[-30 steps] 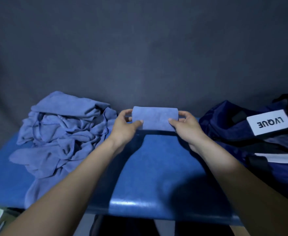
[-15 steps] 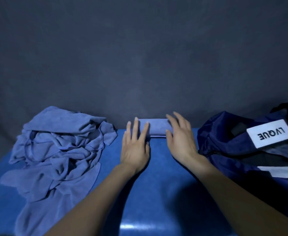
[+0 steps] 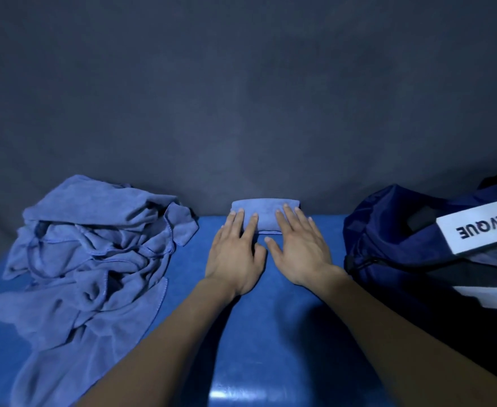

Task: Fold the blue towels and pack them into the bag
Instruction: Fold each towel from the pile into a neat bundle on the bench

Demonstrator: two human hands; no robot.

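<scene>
While we press: left hand (image 3: 235, 254) and right hand (image 3: 298, 251) lie flat, fingers spread, on the folded blue towel (image 3: 265, 212).
Left of our hands: crumpled towel pile (image 3: 94, 259).
Right of them: navy bag (image 3: 417, 259).

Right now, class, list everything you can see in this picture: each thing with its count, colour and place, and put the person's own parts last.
folded towel: one, light blue, far middle of the table, under the fingers of both hands.
pile of unfolded towels: one heap, count within it unclear, light blue, left side of the table.
bag: one, navy, right side of the table.
label: one, white with dark letters LVQUE seen upside down, on the bag.
table: one, bright blue top, under everything.
backdrop: one, dark grey, behind the table.
left hand: one, flat, fingers straight, pressing the folded towel.
right hand: one, flat, fingers straight, pressing the folded towel.
</scene>
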